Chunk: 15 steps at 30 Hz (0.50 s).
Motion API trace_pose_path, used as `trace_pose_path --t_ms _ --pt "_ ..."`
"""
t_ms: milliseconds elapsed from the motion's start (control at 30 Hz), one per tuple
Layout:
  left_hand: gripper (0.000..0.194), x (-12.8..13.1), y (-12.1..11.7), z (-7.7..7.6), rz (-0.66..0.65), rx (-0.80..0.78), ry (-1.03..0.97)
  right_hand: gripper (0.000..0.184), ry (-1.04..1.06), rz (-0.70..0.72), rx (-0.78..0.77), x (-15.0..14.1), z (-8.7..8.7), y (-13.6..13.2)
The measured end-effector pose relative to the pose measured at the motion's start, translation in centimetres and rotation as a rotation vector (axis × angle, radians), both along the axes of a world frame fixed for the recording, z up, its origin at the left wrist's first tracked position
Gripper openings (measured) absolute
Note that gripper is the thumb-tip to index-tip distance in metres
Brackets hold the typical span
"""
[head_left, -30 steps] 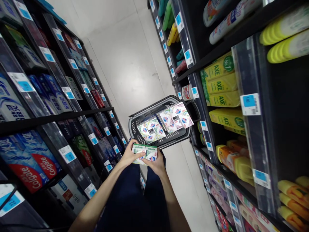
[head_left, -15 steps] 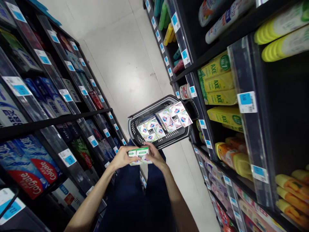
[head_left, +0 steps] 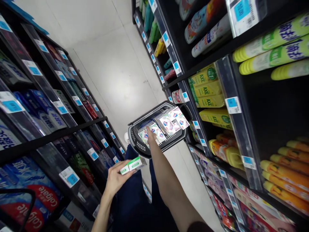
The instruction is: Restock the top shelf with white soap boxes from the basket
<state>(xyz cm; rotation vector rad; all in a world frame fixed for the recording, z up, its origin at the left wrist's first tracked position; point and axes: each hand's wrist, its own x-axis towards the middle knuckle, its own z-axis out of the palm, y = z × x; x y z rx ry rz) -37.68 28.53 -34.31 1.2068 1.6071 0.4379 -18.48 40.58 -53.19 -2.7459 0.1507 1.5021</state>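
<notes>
My left hand grips a green and white soap box low in the aisle, above my dark trousers. My right hand reaches forward into a black shopping basket on the floor. Its fingers rest on the white soap packs stacked inside; whether they grip one I cannot tell. A larger multipack lies across the basket's right side.
Black shelves line both sides of a narrow aisle with a pale floor. Toothpaste boxes fill the left shelves. Yellow AXE bottles and orange bottles fill the right shelves.
Both hands held the green box together before. My right hand has let go and stretched forward into the basket; my left hand keeps the box and has dropped lower left.
</notes>
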Motion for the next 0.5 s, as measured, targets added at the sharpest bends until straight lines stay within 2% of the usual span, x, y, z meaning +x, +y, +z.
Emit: trace_pose_path --t_ms 133,200,267,367,433,500 --pt "0.032 -1.5 -1.5 0.0 0.021 -0.057 -0.034 0.084 -0.09 -0.008 -0.054 -1.2 -0.7 0.1" --pt "0.031 -2.3 -2.1 0.2 0.03 -0.086 -0.041 0.076 -0.117 -0.005 -0.045 -1.5 -0.3 -0.2" --pt "0.033 -3.0 -2.5 0.7 0.047 -0.106 -0.022 0.067 -0.103 -0.002 0.001 -1.6 0.8 -0.8" --pt "0.033 -3.7 -2.1 2.2 0.059 -0.111 0.019 0.052 0.047 -0.018 0.146 -1.1 4.4 -1.9" --pt "0.033 -4.0 -1.5 3.5 0.049 -0.105 0.033 0.046 0.207 -0.048 0.261 -0.2 8.4 -2.7" --pt "0.035 -4.3 -0.7 5.0 0.041 -0.081 0.053 0.046 0.359 -0.08 0.373 1.0 13.3 -3.7"
